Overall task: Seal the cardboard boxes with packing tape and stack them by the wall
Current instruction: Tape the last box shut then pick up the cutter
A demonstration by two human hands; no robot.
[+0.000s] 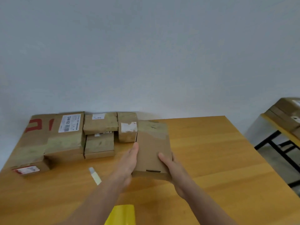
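Box (153,150): tape across its far end; lies at the right end of the row, far end just beside the last box.
Left grip (128,161): straight fingers pressed along the box's left side.
Right grip (168,163): thumb on top, fingers round the right edge, holding the box.
Done: taped boxes (68,135) already stand against the wall (146,62), some two high.
Left: probably only settling this box in place; a tape strip (95,176) lies loose on the tabletop (211,151); whether unsealed boxes remain cannot be told.
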